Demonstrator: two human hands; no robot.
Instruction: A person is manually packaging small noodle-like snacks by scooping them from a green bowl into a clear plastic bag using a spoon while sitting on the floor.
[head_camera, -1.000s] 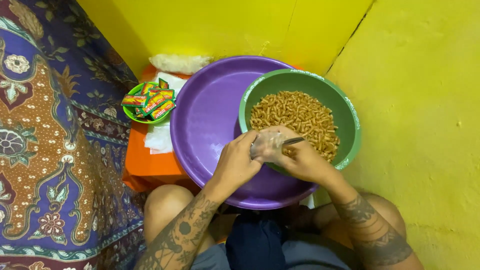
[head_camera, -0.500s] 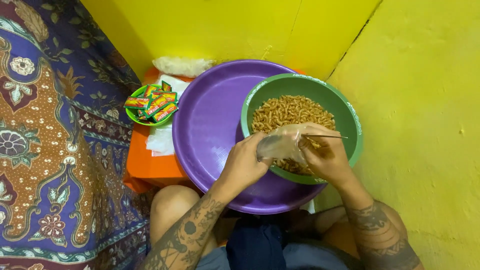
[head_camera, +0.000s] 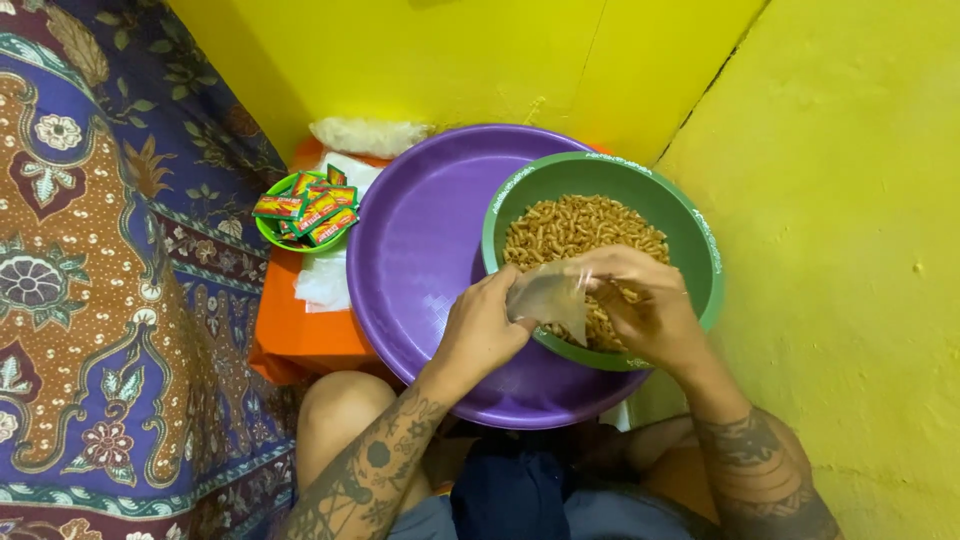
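A small clear plastic bag (head_camera: 552, 298) is held between my two hands over the near rim of a green bowl (head_camera: 690, 228). My left hand (head_camera: 482, 330) pinches the bag's left edge. My right hand (head_camera: 642, 300) grips its right side, fingers over the brown twisted snack pieces (head_camera: 580, 225) that fill the bowl. The green bowl sits inside a wide purple basin (head_camera: 420, 250). The bag looks flat; I cannot tell whether anything is in it.
A small green dish of several bright sachets (head_camera: 305, 212) stands left of the basin on an orange surface (head_camera: 300, 330), with white paper (head_camera: 328, 282) under it. A pale bundle (head_camera: 368, 135) lies behind. Yellow walls close the back and right; patterned cloth (head_camera: 90, 300) covers the left.
Both hands with the clear bag have shifted right, from over the purple basin's edge to over the green bowl. My right hand now reaches further into the bowl.
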